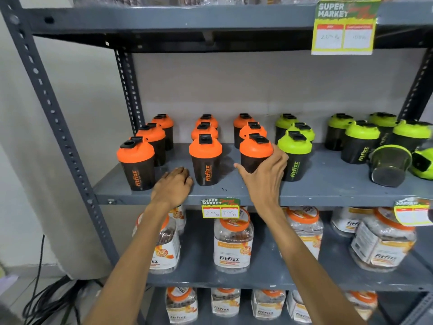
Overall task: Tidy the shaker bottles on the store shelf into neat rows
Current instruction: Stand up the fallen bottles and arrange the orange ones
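Dark shaker bottles stand on the grey middle shelf (234, 191). Orange-lidded ones form three rows running front to back; green-lidded ones stand to the right. My right hand (264, 177) wraps the front orange-lidded bottle (255, 148) of the third row, thumb on its left side, fingers on the right. My left hand (173, 184) rests flat on the shelf, fingers apart, between the front-left orange bottle (136, 165) and the front-middle orange bottle (206, 160). At the far right a lidless bottle (389, 165) lies tipped over beside a loose green lid (424, 163).
Clear jars with orange lids (233, 242) fill the two lower shelves. Price tags hang from the shelf edges (220, 208). The rack's perforated upright (54, 118) runs along the left, with black cables (46, 299) on the floor beyond it.
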`<state>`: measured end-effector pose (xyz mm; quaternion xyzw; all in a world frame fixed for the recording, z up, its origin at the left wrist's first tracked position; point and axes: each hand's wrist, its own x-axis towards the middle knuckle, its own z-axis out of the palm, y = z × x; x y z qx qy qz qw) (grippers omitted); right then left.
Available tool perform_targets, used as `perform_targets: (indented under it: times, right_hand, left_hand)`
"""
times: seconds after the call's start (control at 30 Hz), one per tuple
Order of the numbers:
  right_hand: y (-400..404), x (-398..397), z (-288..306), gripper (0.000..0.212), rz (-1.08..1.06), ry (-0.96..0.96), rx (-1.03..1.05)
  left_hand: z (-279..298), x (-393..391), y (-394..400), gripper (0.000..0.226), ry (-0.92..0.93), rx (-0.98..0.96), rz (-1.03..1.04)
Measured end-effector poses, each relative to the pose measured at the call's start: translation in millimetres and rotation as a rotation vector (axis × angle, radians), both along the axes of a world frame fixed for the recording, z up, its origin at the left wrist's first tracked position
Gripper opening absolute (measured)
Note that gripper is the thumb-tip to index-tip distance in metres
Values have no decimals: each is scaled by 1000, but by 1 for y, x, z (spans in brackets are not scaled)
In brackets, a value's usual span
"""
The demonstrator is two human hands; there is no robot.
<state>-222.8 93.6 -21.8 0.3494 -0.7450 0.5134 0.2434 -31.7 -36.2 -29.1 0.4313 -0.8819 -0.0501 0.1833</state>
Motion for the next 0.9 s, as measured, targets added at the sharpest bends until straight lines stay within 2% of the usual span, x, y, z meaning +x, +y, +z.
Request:
perform_targets:
  times: [0.07, 0.2, 0.27, 0.4, 0.6, 0.7, 0.83, 0.9]
  right_hand:
    - [14, 5, -8, 100, 44, 22, -41]
    - [60, 14, -24, 56, 232, 1, -123]
    - [87, 9, -32, 37, 285, -19, -138]
    - [140, -31, -44, 6, 345, -79, -101]
    - [220, -133, -37, 7, 360, -70, -20]
    - [250, -184, -26, 7, 313, -93, -28]
    - [272, -238, -2, 4, 269, -169, -12]
    - [275, -263, 9, 14, 247, -201, 33]
  left_hand:
    - [-1, 1, 7, 34, 87, -56, 66]
    - [-11, 5, 30, 26, 400, -206, 90]
    - [-19, 3, 52, 29, 548, -242, 77]
    - [-35, -21, 112, 32, 709, -291, 66]
    - [-37, -126, 208, 25, 748, -381, -66]
    - [-33, -193, 245, 27, 759, -352, -161]
    - [-14, -271, 275, 30, 666, -321, -282]
    - [-3, -302, 279, 35, 584, -244, -310]
